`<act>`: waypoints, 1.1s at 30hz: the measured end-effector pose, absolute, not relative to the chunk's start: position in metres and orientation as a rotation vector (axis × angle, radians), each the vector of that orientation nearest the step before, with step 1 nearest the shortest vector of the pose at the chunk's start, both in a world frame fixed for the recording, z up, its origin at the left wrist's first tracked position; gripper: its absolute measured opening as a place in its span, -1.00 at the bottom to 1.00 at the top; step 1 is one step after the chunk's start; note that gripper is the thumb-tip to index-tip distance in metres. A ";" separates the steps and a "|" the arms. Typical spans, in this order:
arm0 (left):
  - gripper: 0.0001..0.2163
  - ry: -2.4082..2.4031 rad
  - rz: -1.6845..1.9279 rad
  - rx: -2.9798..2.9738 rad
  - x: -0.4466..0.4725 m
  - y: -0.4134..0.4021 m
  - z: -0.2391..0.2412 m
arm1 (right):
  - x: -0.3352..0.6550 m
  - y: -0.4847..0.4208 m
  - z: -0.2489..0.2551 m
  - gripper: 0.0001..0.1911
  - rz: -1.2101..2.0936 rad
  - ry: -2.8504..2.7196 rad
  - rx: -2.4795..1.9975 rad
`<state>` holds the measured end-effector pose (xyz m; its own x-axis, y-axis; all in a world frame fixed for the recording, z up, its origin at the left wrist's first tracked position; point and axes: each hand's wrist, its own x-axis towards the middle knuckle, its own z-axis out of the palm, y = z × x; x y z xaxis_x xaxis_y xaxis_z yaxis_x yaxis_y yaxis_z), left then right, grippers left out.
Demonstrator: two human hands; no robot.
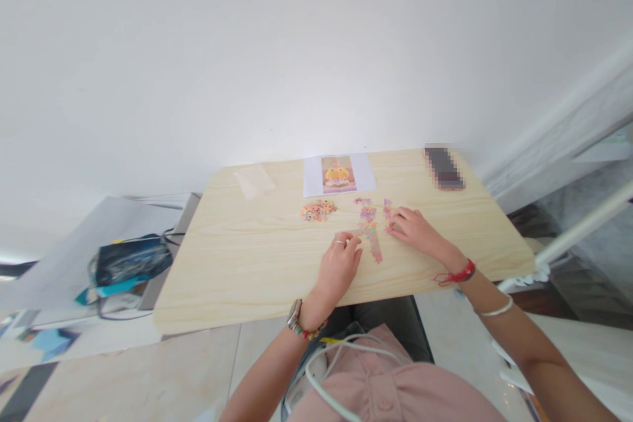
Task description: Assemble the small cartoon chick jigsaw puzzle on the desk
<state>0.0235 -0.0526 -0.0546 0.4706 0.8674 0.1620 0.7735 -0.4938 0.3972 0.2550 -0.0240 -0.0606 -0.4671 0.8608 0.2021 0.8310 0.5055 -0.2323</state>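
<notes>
Partly joined jigsaw puzzle pieces (pixel 367 213) in pink, purple and yellow lie on the table, a narrow strip (pixel 376 247) running toward me. My left hand (pixel 340 267) is closed, its curled fingertips on the left end of the joined pieces. On the other side, my right hand (pixel 415 231) pinches at a small group of purple-pink puzzle pieces (pixel 387 206); the fingers partly hide the lower ones. A heap of loose puzzle pieces (pixel 319 210) lies to the left. Behind it rests a paper sheet (pixel 366 173) with a printed picture of a yellow figure.
The light wooden table (pixel 237 264) stands against a white wall. A phone (pixel 445 169) lies at its back right, a pale sheet or bag (pixel 254 181) at its back left. Left of the table are a dark pouch (pixel 132 262) and cables. A white cable (pixel 316 369) crosses my lap.
</notes>
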 end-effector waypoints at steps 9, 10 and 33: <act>-0.85 1.424 0.630 2.446 0.013 -0.050 -0.051 | 0.283 0.012 -0.068 -0.81 0.260 -2.212 -1.586; -0.86 1.421 0.640 2.447 0.013 -0.050 -0.052 | 0.284 0.016 -0.068 -0.81 0.284 -2.228 -1.577; -0.88 1.517 0.677 2.406 -0.004 -0.043 -0.057 | 0.262 0.019 -0.065 -0.86 0.307 -2.264 -1.752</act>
